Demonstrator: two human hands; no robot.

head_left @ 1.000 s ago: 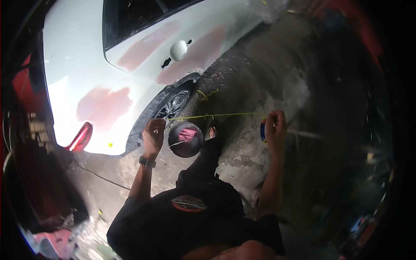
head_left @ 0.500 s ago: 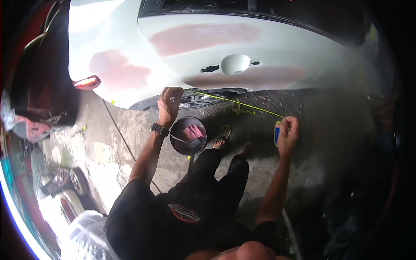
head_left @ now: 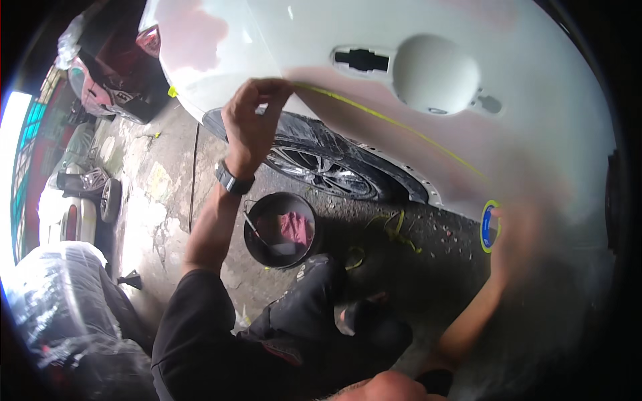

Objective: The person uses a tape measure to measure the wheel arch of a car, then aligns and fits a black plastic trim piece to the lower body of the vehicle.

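Observation:
A strip of yellow tape point(head_left: 391, 121) runs taut along the reddish sanded patch low on a white car's side point(head_left: 301, 47). My left hand point(head_left: 254, 120) pinches the strip's end against the panel, above the wheel point(head_left: 321, 172). Lower and to the right, my right hand point(head_left: 520, 240) grips the tape roll point(head_left: 488, 227), yellow with a blue centre; that hand is blurred. Above the strip lie a round door-handle recess point(head_left: 436, 77) and a dark slot point(head_left: 361, 60).
A black bucket point(head_left: 315, 224) with a pink cloth point(head_left: 293, 228) stands by my knees. Loose yellow tape point(head_left: 400, 234) lies on the rough floor beside it. A dark hose point(head_left: 194, 174) crosses the ground. At left are a plastic-covered object point(head_left: 60, 294) and a dark red vehicle point(head_left: 127, 53).
I have come lower and closer to the car, knees bent. The strip has grown longer and now lies along the panel; my right hand has moved right with the roll.

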